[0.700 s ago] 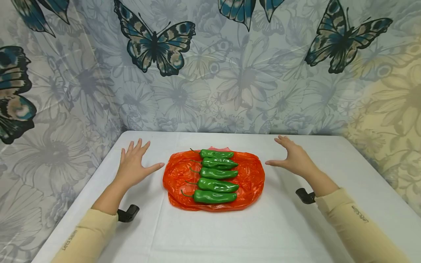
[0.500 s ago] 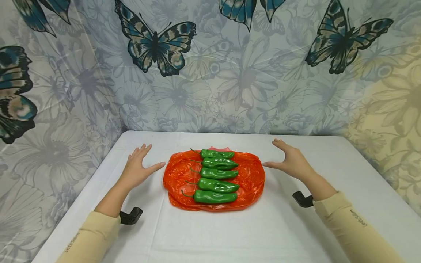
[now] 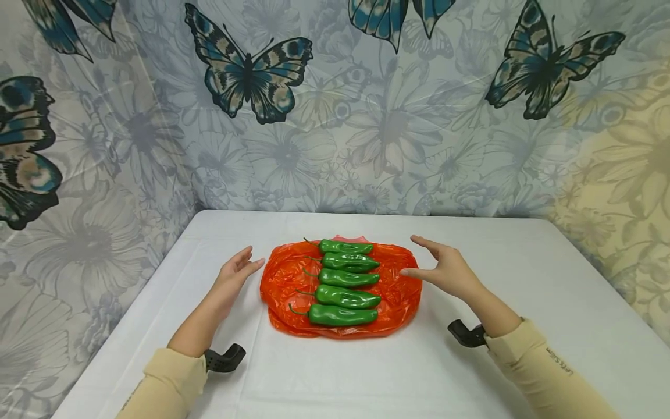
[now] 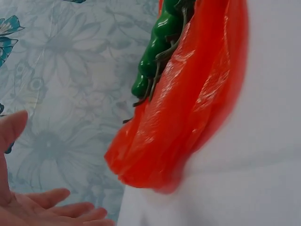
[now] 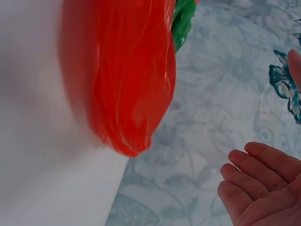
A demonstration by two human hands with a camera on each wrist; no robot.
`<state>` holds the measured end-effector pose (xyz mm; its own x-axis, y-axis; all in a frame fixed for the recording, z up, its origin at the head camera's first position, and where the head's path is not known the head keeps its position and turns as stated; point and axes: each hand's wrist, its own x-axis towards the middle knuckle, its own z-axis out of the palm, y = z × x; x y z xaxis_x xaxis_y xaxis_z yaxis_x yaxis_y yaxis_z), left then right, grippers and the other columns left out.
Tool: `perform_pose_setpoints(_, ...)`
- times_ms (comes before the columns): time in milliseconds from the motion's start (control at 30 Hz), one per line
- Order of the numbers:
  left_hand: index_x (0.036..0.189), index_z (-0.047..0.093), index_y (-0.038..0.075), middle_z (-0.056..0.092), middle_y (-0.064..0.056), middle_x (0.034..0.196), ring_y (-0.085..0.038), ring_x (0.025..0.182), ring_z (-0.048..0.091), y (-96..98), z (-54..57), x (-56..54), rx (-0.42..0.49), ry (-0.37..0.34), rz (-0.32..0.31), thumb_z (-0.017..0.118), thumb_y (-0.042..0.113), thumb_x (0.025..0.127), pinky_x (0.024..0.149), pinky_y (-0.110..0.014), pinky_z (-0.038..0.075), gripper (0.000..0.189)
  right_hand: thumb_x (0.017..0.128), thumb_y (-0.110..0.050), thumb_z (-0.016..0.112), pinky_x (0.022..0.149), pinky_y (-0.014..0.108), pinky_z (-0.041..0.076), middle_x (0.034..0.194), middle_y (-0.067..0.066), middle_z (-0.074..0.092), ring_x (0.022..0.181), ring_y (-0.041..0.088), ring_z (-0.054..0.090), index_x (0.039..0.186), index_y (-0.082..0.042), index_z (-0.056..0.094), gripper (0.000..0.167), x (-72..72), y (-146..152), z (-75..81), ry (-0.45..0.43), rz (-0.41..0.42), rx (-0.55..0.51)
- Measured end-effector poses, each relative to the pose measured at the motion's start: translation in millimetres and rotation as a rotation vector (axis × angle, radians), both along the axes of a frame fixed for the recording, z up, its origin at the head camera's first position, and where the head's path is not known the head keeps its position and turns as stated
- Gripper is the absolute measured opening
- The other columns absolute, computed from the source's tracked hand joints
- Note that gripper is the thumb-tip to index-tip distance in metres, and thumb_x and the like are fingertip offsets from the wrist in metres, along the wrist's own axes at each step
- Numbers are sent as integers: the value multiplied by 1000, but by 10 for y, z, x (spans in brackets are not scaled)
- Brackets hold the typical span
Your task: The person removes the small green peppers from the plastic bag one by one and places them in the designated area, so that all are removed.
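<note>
Green peppers (image 3: 348,278), five: one row running near to far, stems to the left, lying on the plastic bag (image 3: 290,279). Plastic bag, one, red: mid-scene on the white table (image 3: 335,378). Hands, two: your left hand (image 3: 237,276), thumb and fingers apart, just beside the bag's left edge; your right hand (image 3: 447,266), thumb and fingers apart, by its right edge. Black wrist devices (image 3: 225,359), two: one per wrist

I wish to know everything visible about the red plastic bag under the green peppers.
The thin, glossy red plastic bag lies wrinkled on the white table, roughly oval, with bunched edges. Five long, shiny green peppers rest across it in a row. Neither the left hand nor the right hand grips it.
</note>
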<state>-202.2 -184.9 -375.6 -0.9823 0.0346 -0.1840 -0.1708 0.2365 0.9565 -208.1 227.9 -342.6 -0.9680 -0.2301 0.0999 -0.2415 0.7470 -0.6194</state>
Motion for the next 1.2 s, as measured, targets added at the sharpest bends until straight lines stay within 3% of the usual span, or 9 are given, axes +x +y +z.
perform_pose_setpoints(333, 148, 15, -1, 13, -21, 154, -34, 142, 17, 122, -223, 3, 165, -45, 48, 53, 12, 92, 115, -46, 21, 69, 77, -36, 74, 104, 51, 36, 142, 19, 43, 131, 39, 38, 137, -2, 45, 75, 84, -171, -76, -107, 69, -194)
perform_pose_setpoints(500, 147, 16, -3, 16, -23, 153, -34, 141, 19, 173, -314, 5, 207, -60, 80, 53, 6, 91, 114, -45, 24, 67, 78, -34, 74, 103, 51, 37, 140, 19, 46, 129, 39, 41, 134, -2, 48, 70, 117, -241, -144, -165, 70, -254)
perform_pose_setpoints(633, 146, 15, -5, 18, -25, 151, -36, 140, 21, 203, -367, 6, 240, -53, 91, 51, 2, 90, 114, -45, 23, 68, 78, -30, 74, 105, 51, 36, 139, 16, 48, 131, 37, 40, 133, -3, 50, 66, 130, -309, -220, -172, 133, -308)
perform_pose_setpoints(867, 146, 19, -5, 27, -27, 147, -35, 137, 28, 217, -398, 12, 222, -44, 117, 51, -2, 89, 113, -44, 26, 66, 78, -24, 74, 106, 50, 33, 137, 13, 51, 132, 34, 39, 132, -4, 51, 62, 176, -452, -321, -176, 295, -402)
perform_pose_setpoints(1033, 145, 22, -5, 29, -27, 147, -34, 136, 30, 199, -423, 11, 182, -44, 111, 50, -2, 89, 112, -44, 29, 63, 78, -22, 75, 105, 52, 34, 136, 12, 52, 132, 34, 40, 131, -4, 53, 60, 209, -562, -355, -193, 339, -457)
perform_pose_setpoints(1200, 145, 25, -3, 32, -25, 146, -33, 135, 33, 184, -443, 2, 159, -55, 114, 50, 0, 91, 109, -44, 32, 60, 78, -21, 74, 104, 49, 37, 132, 13, 56, 129, 31, 45, 128, -2, 55, 57, 214, -658, -407, -169, 380, -431)
